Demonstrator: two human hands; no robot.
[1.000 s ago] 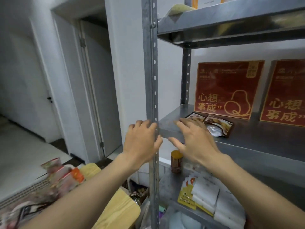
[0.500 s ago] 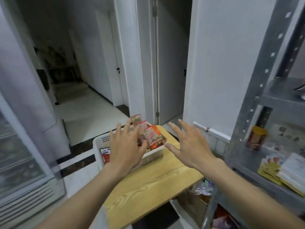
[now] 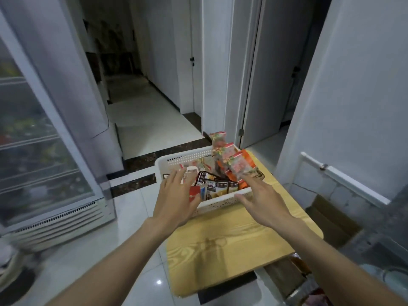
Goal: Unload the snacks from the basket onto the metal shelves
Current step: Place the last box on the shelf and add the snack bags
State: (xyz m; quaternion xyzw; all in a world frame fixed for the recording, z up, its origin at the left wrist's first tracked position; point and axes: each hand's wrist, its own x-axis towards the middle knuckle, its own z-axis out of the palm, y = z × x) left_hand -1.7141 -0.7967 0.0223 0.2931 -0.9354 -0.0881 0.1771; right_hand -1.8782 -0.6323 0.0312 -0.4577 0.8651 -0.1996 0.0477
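Note:
A white perforated basket (image 3: 189,156) stands at the far end of a light wooden table (image 3: 231,239). It holds several snack packets: red and green ones (image 3: 223,149) stick up at the back right, dark ones (image 3: 217,186) lie near the front. My left hand (image 3: 176,195) reaches over the basket's front left corner with fingers spread, holding nothing. My right hand (image 3: 262,199) hovers at the front right rim, fingers straight, also holding nothing. The metal shelves are mostly out of view; only a blurred grey edge (image 3: 395,217) shows at the far right.
A glass-door fridge (image 3: 39,151) stands to the left. A hallway and white doors lie straight ahead past the basket. An open cardboard box (image 3: 326,219) sits on the floor right of the table. Glossy white tiles cover the floor.
My view swung left from the shelf to the basket. Both hands left the shelf and now reach down over the basket's front rim, closer than half a second ago.

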